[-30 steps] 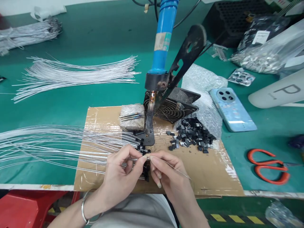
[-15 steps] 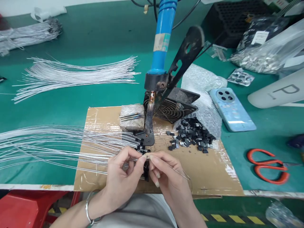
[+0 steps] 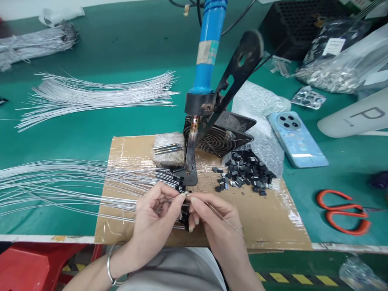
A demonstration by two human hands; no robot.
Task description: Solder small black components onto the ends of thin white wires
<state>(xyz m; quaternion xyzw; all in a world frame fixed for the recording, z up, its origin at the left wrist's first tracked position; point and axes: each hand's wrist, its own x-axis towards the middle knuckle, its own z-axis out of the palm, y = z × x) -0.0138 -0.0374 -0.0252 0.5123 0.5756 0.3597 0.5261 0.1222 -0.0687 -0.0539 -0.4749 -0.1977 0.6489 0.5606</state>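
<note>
My left hand [image 3: 156, 220] is closed in a pinch on a thin wire, its thumb and fingertip just in front of the soldering iron's stand. Thumb to forefinger, my right hand [image 3: 222, 224] grips the same spot from the other side; a thin wire [image 3: 226, 220] trails from it to the lower right. The fingertips hide what lies between them. Beneath both hands, white wires [image 3: 118, 204] end in small black pieces [image 3: 186, 222]. Above stands a blue soldering iron [image 3: 204, 68], its tip pointing down in a black holder [image 3: 198, 105].
Loose black pieces [image 3: 250, 171] are heaped on the cardboard [image 3: 257, 222]. Behind the hands are a fan [image 3: 216, 139] and a wrapped block [image 3: 166, 159]. A phone [image 3: 303, 141], red-handled scissors [image 3: 345, 208] and a white bottle [image 3: 348, 117] lie right; a wire bundle [image 3: 100, 95] lies left.
Both hands have shifted only slightly, and their fingertips stay together. My right hand's lower fingers have curled in a little; the camera view has moved slightly.
</note>
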